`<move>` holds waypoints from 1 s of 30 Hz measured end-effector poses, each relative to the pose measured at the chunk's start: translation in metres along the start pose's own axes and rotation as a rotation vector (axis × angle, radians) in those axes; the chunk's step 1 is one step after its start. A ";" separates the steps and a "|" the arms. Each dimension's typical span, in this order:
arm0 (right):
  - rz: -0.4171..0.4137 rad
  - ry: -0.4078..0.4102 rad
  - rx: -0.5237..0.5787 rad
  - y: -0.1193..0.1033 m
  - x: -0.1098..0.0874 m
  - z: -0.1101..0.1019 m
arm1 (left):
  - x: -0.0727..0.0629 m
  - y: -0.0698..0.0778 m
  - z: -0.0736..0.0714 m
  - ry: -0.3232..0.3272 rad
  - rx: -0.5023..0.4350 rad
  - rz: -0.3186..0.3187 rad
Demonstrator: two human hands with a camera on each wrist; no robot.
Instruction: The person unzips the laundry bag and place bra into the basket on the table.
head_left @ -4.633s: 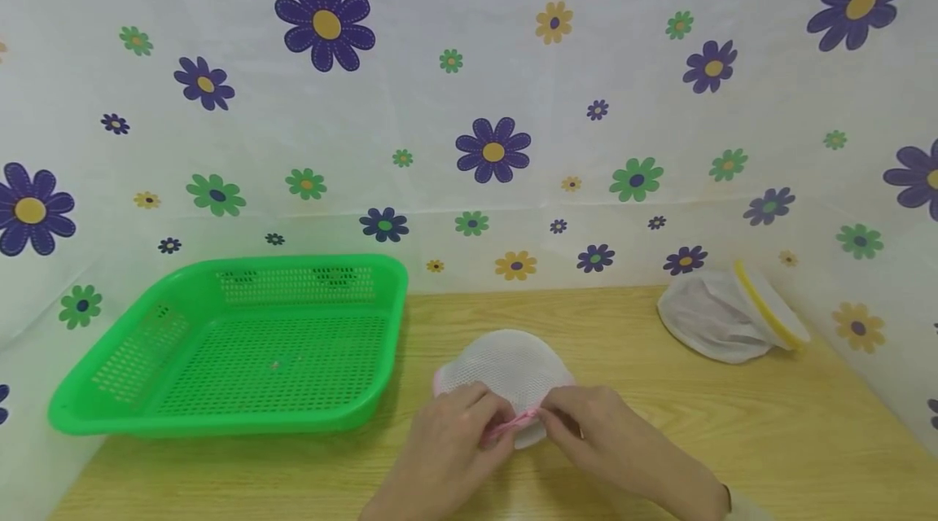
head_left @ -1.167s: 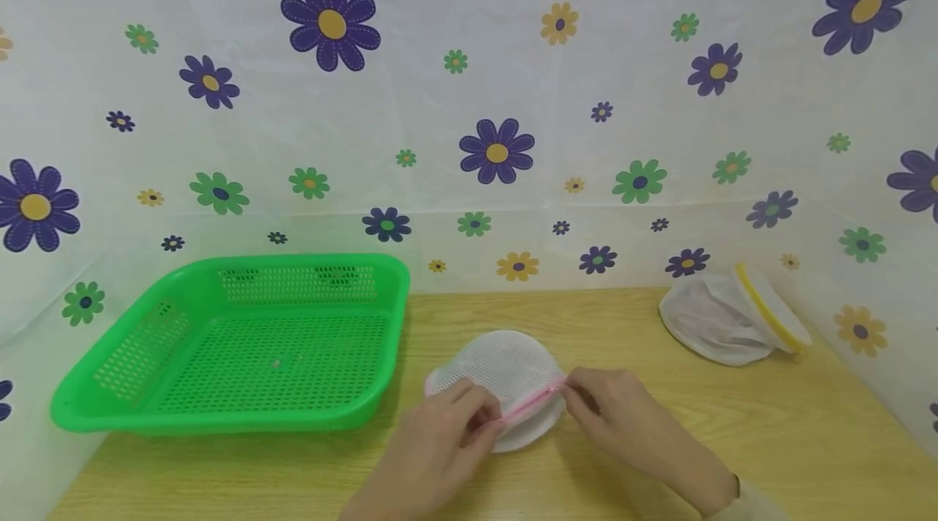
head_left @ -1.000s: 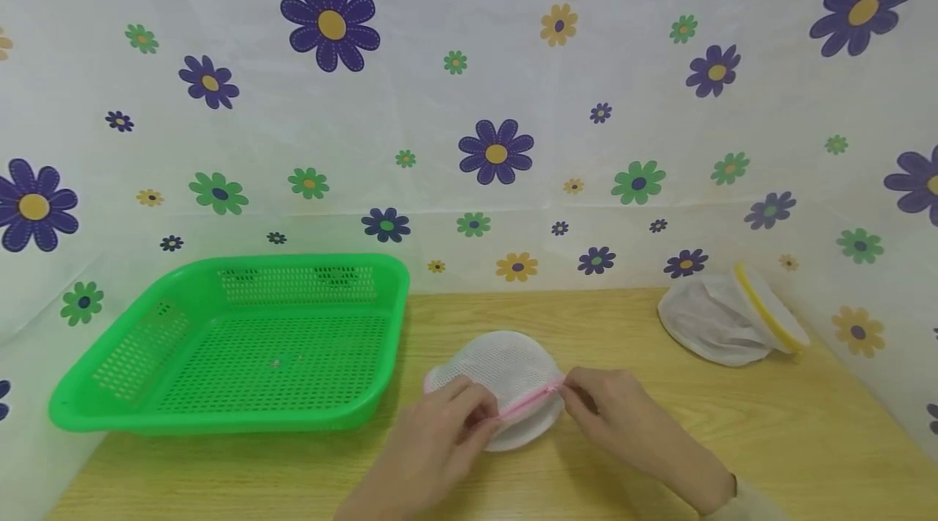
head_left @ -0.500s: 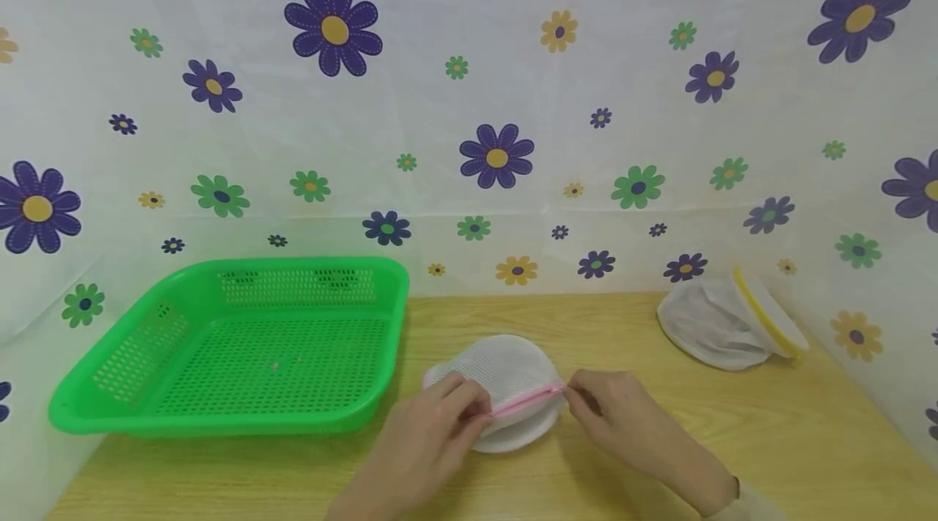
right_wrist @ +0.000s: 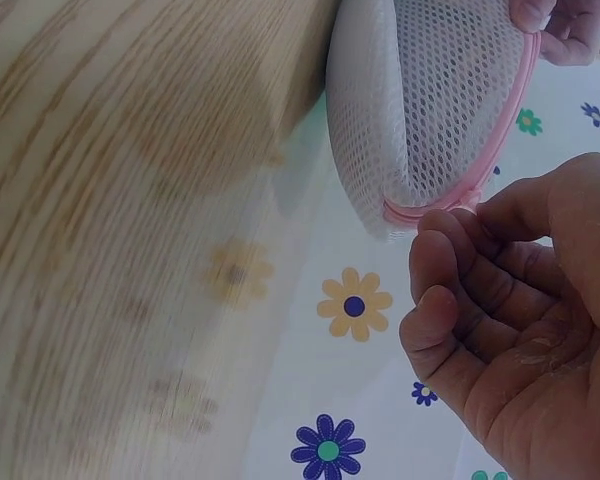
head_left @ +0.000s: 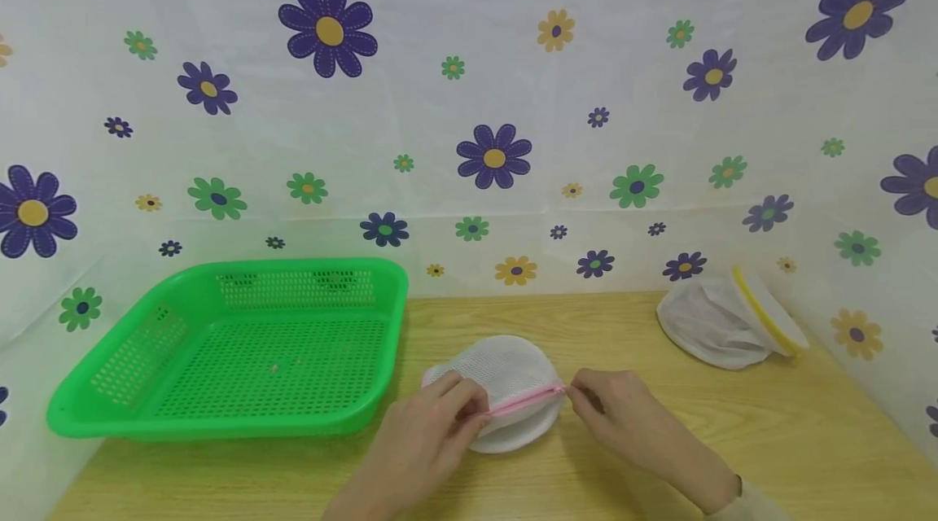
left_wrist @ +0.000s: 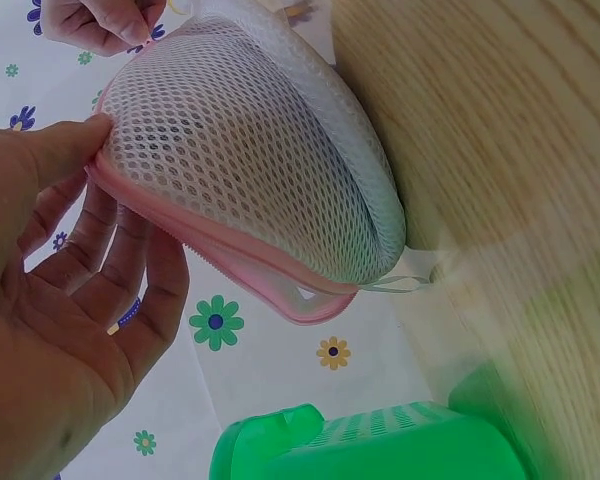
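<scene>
Head view: white mesh bag (head_left: 506, 362) rests on the bench (head_left: 769, 440) between green basket (head_left: 242, 427) and, farther off at right, a pale bag with a yellow rim (head_left: 707, 324); left hand (head_left: 428, 431) and right hand (head_left: 626, 419) hold the pink zipper (head_left: 523, 400) slanting between them. Left wrist view: left grip is clamped on the zipper edge, thumb against the mesh, other fingers behind, basket near. Right wrist view: right grip is pinched together at the zipper's end, remaining fingers curled, flowered cloth (right_wrist: 290, 400) behind.
</scene>
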State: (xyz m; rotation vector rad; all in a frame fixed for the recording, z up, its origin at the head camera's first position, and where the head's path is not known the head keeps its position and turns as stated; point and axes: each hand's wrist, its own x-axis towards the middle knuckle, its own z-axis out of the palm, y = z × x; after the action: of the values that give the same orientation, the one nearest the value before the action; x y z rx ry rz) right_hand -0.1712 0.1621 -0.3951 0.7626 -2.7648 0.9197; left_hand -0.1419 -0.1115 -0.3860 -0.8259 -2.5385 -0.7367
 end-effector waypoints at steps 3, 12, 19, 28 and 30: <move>-0.004 0.008 -0.004 0.001 0.000 -0.001 | 0.000 0.000 0.000 0.007 -0.002 0.002; 0.006 0.013 -0.006 0.003 -0.001 0.000 | 0.000 -0.001 -0.001 0.034 -0.005 0.006; -0.001 0.023 -0.010 0.004 -0.001 0.000 | -0.001 -0.001 0.000 0.043 -0.009 -0.003; -0.009 0.041 -0.028 0.004 -0.001 -0.001 | -0.001 -0.001 0.000 0.035 -0.007 -0.010; 0.014 0.027 -0.025 0.004 0.000 -0.001 | -0.001 -0.001 0.000 0.031 -0.008 -0.013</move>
State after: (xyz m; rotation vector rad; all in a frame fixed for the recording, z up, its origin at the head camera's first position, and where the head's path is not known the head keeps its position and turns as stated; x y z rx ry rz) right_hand -0.1730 0.1660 -0.3966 0.7229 -2.7565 0.8895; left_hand -0.1418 -0.1123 -0.3866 -0.7948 -2.5169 -0.7591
